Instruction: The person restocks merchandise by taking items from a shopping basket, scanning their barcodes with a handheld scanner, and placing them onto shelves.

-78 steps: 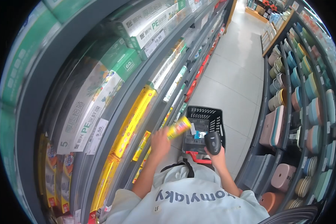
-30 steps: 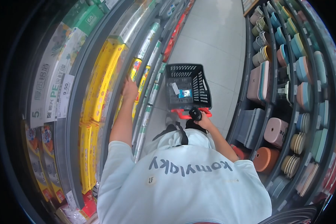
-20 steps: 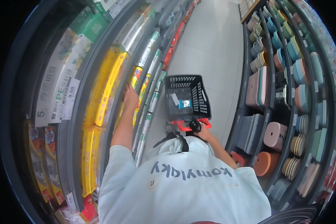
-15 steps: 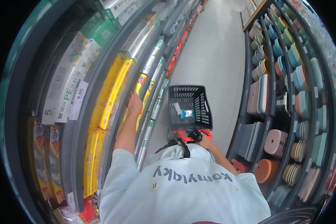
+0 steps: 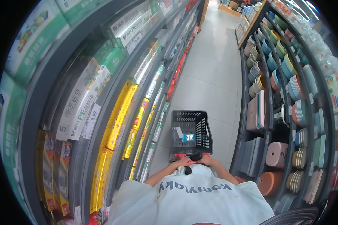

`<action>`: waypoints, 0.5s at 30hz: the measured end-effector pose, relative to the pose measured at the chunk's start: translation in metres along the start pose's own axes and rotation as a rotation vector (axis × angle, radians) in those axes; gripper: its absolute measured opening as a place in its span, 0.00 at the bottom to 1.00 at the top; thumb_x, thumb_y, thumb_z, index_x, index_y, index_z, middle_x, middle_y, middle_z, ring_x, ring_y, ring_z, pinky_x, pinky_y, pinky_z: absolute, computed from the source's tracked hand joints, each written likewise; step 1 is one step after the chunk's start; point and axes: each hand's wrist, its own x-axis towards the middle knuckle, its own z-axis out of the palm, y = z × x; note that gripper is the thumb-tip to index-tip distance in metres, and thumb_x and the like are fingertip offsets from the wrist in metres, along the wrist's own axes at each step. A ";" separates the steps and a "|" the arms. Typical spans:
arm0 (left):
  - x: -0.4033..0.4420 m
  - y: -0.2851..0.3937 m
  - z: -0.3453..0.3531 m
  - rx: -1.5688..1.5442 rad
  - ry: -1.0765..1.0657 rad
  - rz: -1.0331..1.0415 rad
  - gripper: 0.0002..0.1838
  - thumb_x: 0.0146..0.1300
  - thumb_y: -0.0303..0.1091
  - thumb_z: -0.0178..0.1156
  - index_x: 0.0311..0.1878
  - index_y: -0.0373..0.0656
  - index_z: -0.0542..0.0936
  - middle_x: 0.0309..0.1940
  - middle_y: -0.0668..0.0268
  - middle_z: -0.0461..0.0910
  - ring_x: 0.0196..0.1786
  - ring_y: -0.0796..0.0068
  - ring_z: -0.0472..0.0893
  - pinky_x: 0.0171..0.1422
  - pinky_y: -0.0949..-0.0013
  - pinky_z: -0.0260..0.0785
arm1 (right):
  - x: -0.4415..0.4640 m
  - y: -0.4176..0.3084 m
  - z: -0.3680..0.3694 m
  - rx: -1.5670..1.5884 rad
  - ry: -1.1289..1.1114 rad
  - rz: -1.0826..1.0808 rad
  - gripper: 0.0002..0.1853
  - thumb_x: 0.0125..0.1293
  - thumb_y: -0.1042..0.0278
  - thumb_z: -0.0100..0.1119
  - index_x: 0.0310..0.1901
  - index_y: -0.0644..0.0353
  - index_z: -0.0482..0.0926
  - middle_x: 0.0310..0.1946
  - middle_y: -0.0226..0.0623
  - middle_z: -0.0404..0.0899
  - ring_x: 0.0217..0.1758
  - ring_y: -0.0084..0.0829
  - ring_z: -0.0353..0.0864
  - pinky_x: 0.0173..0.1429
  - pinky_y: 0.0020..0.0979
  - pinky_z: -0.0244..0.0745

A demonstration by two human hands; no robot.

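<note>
Low in the middle of the head view, my left hand [image 5: 183, 161] is closed on the left part of the red handle [image 5: 179, 155] of a black shopping basket [image 5: 205, 131]. My right hand [image 5: 207, 160] is closed at the handle's right part, beside a black handheld device [image 5: 195, 156]; its fingers wrap around there. Inside the basket lie a blue packet [image 5: 189, 137] and a white tag-like piece [image 5: 179, 132]. Yellow-and-red boxes [image 5: 140, 113] stand on the shelf left of the basket.
The left shelf holds long PE film boxes [image 5: 82, 107] and yellow boxes [image 5: 120, 116]. On the right shelf are stacked bowls [image 5: 298, 112], a pink box [image 5: 277, 155] and an orange round container [image 5: 269, 183]. A tiled aisle floor [image 5: 210, 71] runs ahead between them.
My left hand has left the yellow-and-red boxes on the left shelf and closed on the basket handle. The view has tilted up, showing more of the aisle ahead.
</note>
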 end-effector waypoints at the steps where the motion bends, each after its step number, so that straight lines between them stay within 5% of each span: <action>1: -0.010 0.005 -0.010 -0.074 -0.072 -0.107 0.31 0.73 0.62 0.52 0.55 0.42 0.82 0.52 0.51 0.82 0.61 0.51 0.78 0.64 0.54 0.70 | -0.003 -0.002 0.000 -0.033 0.007 0.000 0.26 0.54 0.57 0.71 0.52 0.64 0.86 0.50 0.51 0.86 0.52 0.41 0.86 0.58 0.37 0.78; 4: -0.043 0.016 -0.031 0.205 0.053 -0.202 0.34 0.68 0.68 0.54 0.52 0.43 0.83 0.59 0.50 0.76 0.68 0.50 0.70 0.68 0.53 0.65 | 0.037 0.038 0.012 -0.103 0.011 0.009 0.29 0.55 0.52 0.72 0.56 0.61 0.84 0.53 0.49 0.85 0.56 0.41 0.85 0.61 0.38 0.77; 7: -0.025 -0.036 -0.011 -0.045 0.048 -0.236 0.34 0.65 0.69 0.58 0.47 0.42 0.82 0.63 0.47 0.71 0.72 0.48 0.62 0.71 0.53 0.62 | 0.052 0.049 0.018 -0.195 0.008 0.040 0.30 0.55 0.50 0.74 0.59 0.55 0.84 0.56 0.43 0.85 0.60 0.39 0.83 0.65 0.38 0.75; 10: -0.021 -0.045 0.011 0.027 0.260 -0.240 0.35 0.62 0.69 0.62 0.48 0.40 0.80 0.60 0.41 0.71 0.68 0.45 0.67 0.68 0.52 0.64 | 0.037 0.013 0.000 -0.274 -0.016 0.045 0.32 0.55 0.47 0.74 0.59 0.53 0.83 0.56 0.44 0.85 0.62 0.42 0.81 0.67 0.39 0.74; 15: -0.023 0.012 -0.027 -0.076 0.186 -0.284 0.37 0.60 0.68 0.65 0.52 0.40 0.77 0.58 0.35 0.70 0.64 0.37 0.70 0.64 0.49 0.66 | 0.007 -0.020 -0.031 -0.295 0.011 0.013 0.32 0.54 0.42 0.71 0.54 0.58 0.85 0.53 0.53 0.84 0.57 0.48 0.84 0.62 0.41 0.77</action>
